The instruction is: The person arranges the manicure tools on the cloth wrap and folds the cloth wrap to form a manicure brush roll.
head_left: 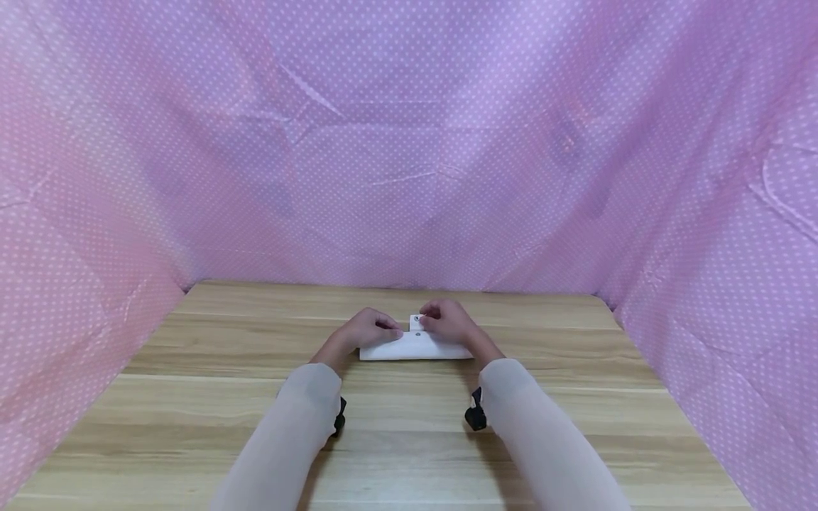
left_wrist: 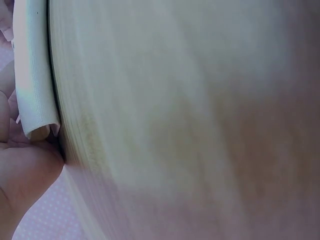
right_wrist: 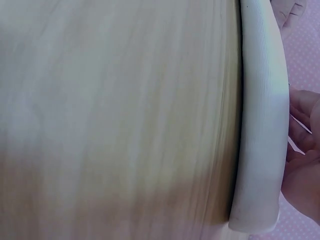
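Observation:
A long white fabric roll (head_left: 409,348) lies crosswise on the wooden table, with a small snap stud at the middle of its upper edge. Beyond that edge a short white tab (head_left: 415,327) with a metal snap stands out. My left hand (head_left: 369,328) holds the roll's far edge left of the tab, thumb on top. With thumb and forefinger, my right hand (head_left: 445,323) pinches the tab at its right side. The left wrist view shows the roll's end (left_wrist: 42,127) as a hollow fold, with something brownish inside that I cannot identify.
The wooden table (head_left: 409,454) spreads around the roll on all sides. Pink polka-dot cloth (head_left: 409,177) hangs behind the table and along both sides. Black devices (head_left: 476,411) are strapped at both wrists, under light sleeves (head_left: 549,440).

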Tool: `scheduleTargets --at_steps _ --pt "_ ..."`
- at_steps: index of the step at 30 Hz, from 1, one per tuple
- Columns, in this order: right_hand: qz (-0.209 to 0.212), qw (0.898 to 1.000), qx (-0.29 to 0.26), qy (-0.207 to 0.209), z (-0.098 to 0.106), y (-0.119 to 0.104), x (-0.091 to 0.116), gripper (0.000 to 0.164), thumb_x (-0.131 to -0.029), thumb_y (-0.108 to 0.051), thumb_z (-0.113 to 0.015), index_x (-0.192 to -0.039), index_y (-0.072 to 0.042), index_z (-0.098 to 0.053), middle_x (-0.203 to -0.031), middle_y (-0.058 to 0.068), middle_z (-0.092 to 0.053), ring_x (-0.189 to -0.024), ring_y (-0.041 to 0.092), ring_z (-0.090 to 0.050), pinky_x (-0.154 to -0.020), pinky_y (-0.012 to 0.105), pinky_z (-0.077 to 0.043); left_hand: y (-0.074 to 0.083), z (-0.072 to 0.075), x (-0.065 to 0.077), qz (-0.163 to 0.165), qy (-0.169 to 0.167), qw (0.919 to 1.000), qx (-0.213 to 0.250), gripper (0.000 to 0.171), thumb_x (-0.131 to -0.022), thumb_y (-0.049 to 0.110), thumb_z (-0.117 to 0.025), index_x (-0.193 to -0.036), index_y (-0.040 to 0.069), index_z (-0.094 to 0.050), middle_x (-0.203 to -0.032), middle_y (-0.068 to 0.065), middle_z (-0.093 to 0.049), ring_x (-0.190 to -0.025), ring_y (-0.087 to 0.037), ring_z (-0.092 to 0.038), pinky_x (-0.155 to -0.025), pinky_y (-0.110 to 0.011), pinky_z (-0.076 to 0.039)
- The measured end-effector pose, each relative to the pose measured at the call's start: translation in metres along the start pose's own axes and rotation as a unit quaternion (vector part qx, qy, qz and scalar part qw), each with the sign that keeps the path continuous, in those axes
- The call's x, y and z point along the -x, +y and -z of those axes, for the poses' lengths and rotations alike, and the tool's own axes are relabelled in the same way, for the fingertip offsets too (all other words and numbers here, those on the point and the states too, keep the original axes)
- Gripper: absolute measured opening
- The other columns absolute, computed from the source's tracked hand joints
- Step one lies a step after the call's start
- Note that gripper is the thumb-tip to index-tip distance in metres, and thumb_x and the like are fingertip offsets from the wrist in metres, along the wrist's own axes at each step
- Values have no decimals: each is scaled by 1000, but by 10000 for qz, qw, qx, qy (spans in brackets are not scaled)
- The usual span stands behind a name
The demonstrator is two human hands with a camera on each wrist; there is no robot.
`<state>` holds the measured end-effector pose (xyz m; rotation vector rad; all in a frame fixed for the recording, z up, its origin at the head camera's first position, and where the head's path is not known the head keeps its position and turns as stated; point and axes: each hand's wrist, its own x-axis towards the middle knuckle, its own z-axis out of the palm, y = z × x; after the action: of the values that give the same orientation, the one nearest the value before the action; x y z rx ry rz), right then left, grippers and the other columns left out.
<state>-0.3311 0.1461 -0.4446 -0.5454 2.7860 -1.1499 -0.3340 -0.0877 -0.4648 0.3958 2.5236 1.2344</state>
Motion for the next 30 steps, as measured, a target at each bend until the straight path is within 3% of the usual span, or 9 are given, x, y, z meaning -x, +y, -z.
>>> scheduleTargets --at_steps 8,14,30 --pt "-51 9997 -175 137 -6 0 -3 13 -98 -8 -67 -108 -2 -73 -99 7 -72 -95 19 -65 -91 38 -52 -1 -2 -2 14 18 9999 -113 19 -96 31 -73 -107 17 -80 -115 -1 -73 -106 -19 -62 -97 -42 -46" --pt "-41 9997 -193 138 -6 -1 -2 9 -98 -4 -66 -104 -4 -72 -98 6 -71 -94 18 -64 -90 37 -51 0 -3 -3 24 1 9999 -133 18 -96 31 -73 -106 17 -80 -114 0 -73 -106 -19 -61 -97 -42 -46" --pt "826 9966 39 -38 3 -3 10 9 -91 -1 -73 -96 -5 -79 -94 3 -76 -88 13 -69 -84 32 -54 1 -1 -2 50 -41 9998 -162 17 -96 30 -73 -105 18 -80 -114 1 -72 -106 -19 -61 -98 -43 -46"
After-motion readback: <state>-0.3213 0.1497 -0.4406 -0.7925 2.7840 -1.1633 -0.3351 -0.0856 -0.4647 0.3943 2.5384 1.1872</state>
